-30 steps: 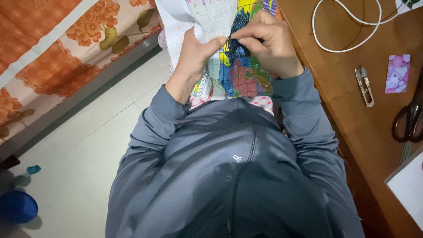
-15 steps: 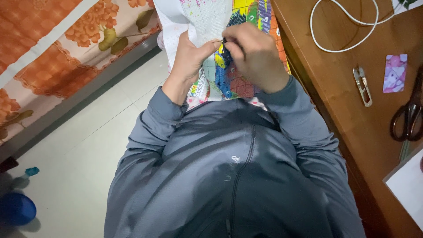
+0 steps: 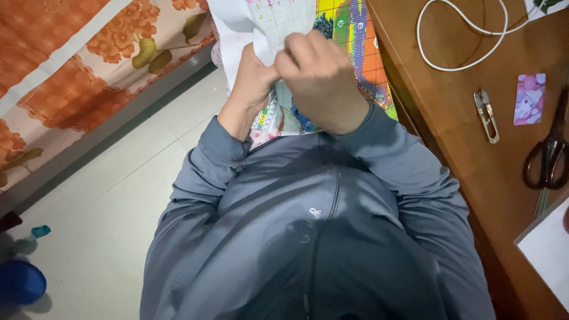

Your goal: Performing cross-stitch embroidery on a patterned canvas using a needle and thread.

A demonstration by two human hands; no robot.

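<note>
Head view: left hand (image 3: pixel 252 77), right hand (image 3: pixel 323 83) pinching cross-stitch cloth (image 3: pixel 349 35).

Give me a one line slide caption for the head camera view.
Both hands, left hand and right hand, pinch colourful gridded cloth beside a wooden table.

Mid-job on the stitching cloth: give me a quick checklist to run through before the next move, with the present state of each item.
1. Left hand grips the white edge of the colourful gridded cloth: ok.
2. Right hand lies closed over the cloth's middle, fingers pinched together: ok.
3. Needle or thread in the right hand: cannot tell, hidden by the fingers.
4. Small thread snips lie free on the wooden table to the right: ok.
5. Black-handled scissors lie on the table near its right edge: ok.
6. White cable loops on the table, apart from the cloth: ok.
</note>
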